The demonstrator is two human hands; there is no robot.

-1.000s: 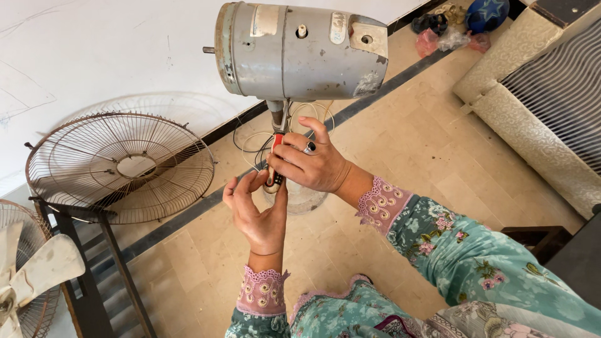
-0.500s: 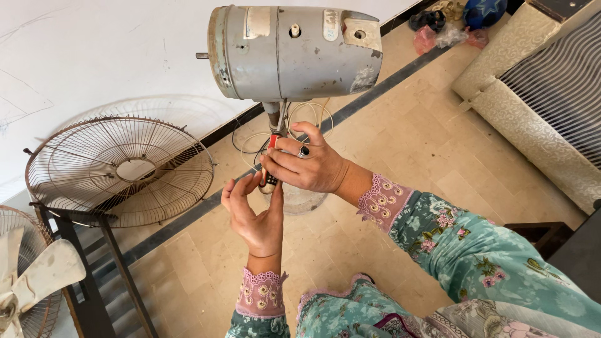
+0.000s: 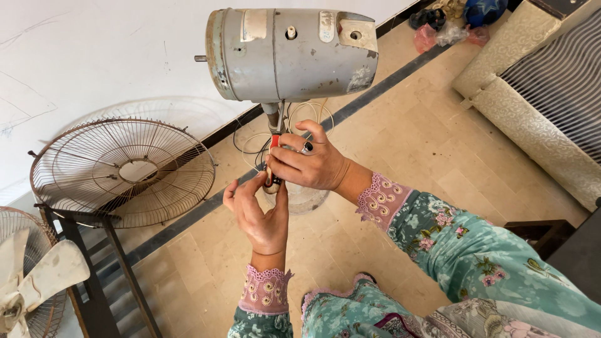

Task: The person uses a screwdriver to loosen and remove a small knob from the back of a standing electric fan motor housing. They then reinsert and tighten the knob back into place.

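Observation:
A grey metal fan motor housing [image 3: 291,53] stands on a thin pole above a round base [image 3: 307,199], its shaft pointing left. Loose white wires [image 3: 250,145] hang under it. My right hand [image 3: 310,164], a dark ring on one finger, grips the pole just below the motor, around a red-handled tool [image 3: 273,143]. My left hand [image 3: 256,209] reaches up from below, and its fingertips pinch the lower end of the tool and the small fitting on the pole. What lies between the fingers is mostly hidden.
A rusty wire fan guard [image 3: 122,172] leans on a dark metal stand [image 3: 94,250] at the left wall. White fan blades [image 3: 37,278] with another guard sit at the bottom left. A patterned sofa [image 3: 538,94] stands at the right, bags [image 3: 451,25] at the top.
The view has shifted slightly, so the motor sits a little lower in frame. Both hands stay on the pole under the motor, with the left fingers closing tighter around the fitting.

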